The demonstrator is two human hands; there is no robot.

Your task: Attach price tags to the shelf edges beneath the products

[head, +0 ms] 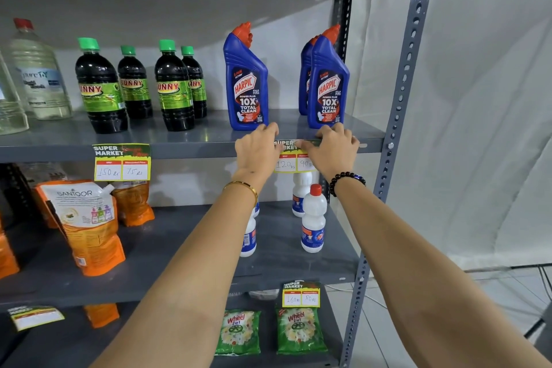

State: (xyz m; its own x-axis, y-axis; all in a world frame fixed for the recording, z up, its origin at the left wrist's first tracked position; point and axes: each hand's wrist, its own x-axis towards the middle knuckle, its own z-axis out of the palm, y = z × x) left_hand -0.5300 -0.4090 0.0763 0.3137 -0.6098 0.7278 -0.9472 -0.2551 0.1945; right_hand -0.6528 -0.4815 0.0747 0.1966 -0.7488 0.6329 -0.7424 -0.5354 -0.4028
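A yellow and green price tag (pixel 287 162) reading 120 and 90 hangs on the front edge of the grey upper shelf (pixel 185 150), below the blue Harpic bottles (pixel 247 81). My left hand (pixel 257 149) presses on the tag's left end, fingers curled over the shelf edge. My right hand (pixel 331 148) presses on its right end, covering part of the tag. Another tag (pixel 122 162) marked 150 and 75 is stuck to the same edge beneath the dark Sunny bottles (pixel 100 89). A third tag (pixel 301 295) sits on the lower shelf edge above the Wheel packets (pixel 300 331).
A loose tag (pixel 35 316) lies on the bottom shelf at left. Orange Santoor pouches (pixel 85 224) and white bottles (pixel 313 219) stand on the middle shelf. Clear bottles (pixel 35 75) stand at upper left. A perforated grey upright (pixel 397 116) bounds the rack on the right, with a white curtain beyond.
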